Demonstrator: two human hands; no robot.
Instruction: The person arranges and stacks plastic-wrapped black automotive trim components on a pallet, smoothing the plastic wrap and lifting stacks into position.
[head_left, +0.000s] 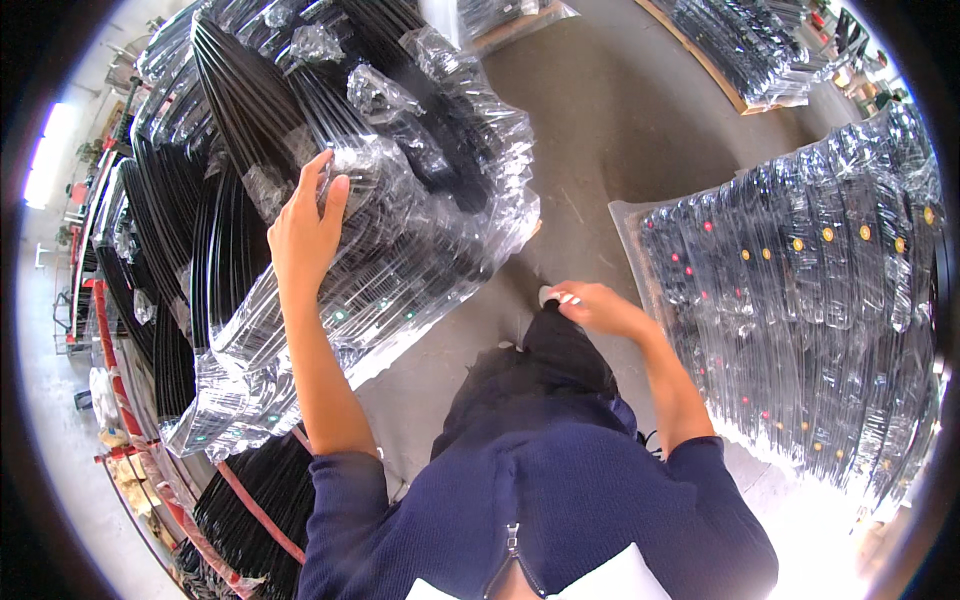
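Observation:
My left hand (306, 229) lies over a clear plastic bag (364, 169) on the stack to my left, thumb and fingers apart. The bag wraps one end of a bundle of long, thin black strips (322, 105); their material is unclear. More black bundles (247, 97) are heaped beneath and beyond it. Low in front of my body, above the floor, is my right hand (596, 306) with its fingers curled. Small white patches show at those fingers, and whether they grip something cannot be told.
On the right stands a large stack of plastic-wrapped black bundles (787, 300) with coloured round stickers. Another wrapped stack (735, 52) sits on a wooden pallet at the far right. Red rack bars (112, 367) run along the left. Grey concrete floor (592, 112) lies between the stacks.

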